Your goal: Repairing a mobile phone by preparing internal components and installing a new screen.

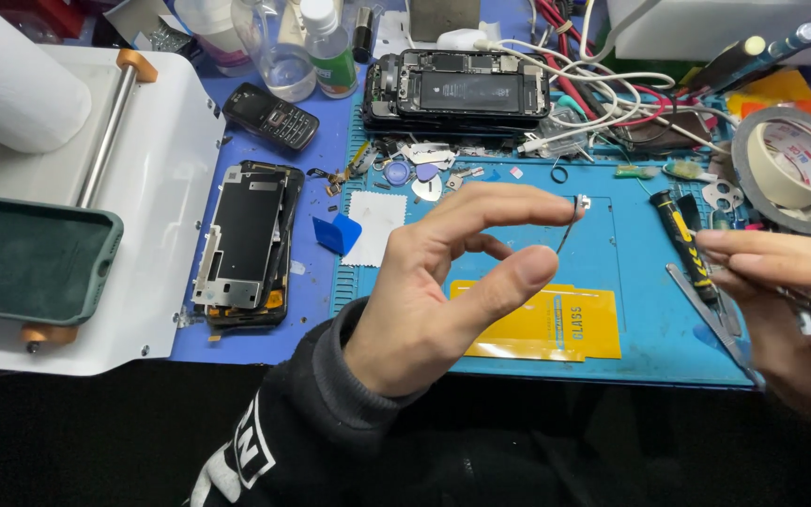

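My left hand [443,282] is raised over the blue work mat [631,244]. Its index fingertip and thumb pinch a thin flex cable [570,223] with a small metal end. My right hand [781,300] sits at the right edge of the mat and grips metal tweezers [711,319] that point down and to the left. A black and yellow screwdriver [682,239] lies just under that hand. An opened phone [462,89] with its battery showing rests at the back of the mat. Another stripped phone frame [246,244] lies to the left, off the mat.
A yellow packet [556,324] lies on the mat under my left hand. A blue pick [338,233] and a white cloth [374,225] sit at the mat's left edge. A white machine [143,188] holds a green case [30,268]. Tape roll [795,169], bottles, cables and an old keypad phone [272,115] crowd the back.
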